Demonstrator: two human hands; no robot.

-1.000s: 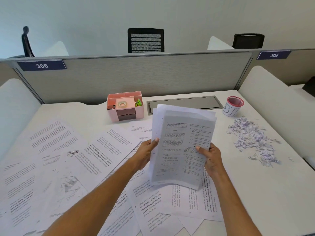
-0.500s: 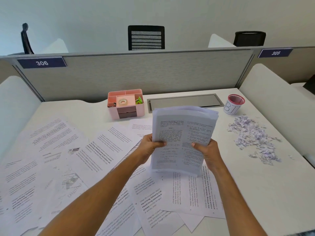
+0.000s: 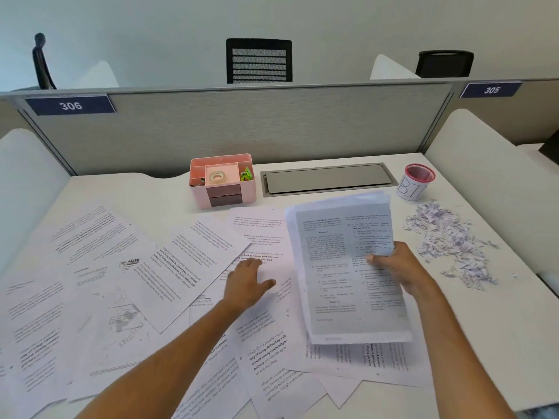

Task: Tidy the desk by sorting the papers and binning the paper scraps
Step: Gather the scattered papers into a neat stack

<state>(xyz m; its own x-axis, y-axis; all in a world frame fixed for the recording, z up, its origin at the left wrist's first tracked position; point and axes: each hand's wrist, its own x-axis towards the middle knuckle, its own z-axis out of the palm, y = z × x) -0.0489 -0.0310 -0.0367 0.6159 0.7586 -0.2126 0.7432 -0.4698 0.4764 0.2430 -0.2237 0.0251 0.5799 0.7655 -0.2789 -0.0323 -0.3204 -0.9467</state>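
My right hand [image 3: 399, 267] grips a stack of printed sheets [image 3: 348, 267] by its right edge, holding it tilted above the desk. My left hand [image 3: 246, 281] lies palm down with fingers spread on a loose printed page [image 3: 266, 237] left of the stack. Several more printed pages [image 3: 99, 282] lie scattered and overlapping across the left and middle of the white desk [image 3: 484, 343]. A heap of torn paper scraps [image 3: 447, 243] lies at the right. Behind it stands a small white cup with a pink rim, marked BIN [image 3: 416, 182].
A pink desk organiser [image 3: 223, 179] holding tape and clips stands at the back centre. A grey cable hatch [image 3: 328, 178] is set into the desk beside it. Grey partition panels [image 3: 242, 128] close off the back, white dividers the sides.
My left hand has let go of the stack and dropped onto a page on the desk. The right hand alone now holds the stack, shifted right and lower.
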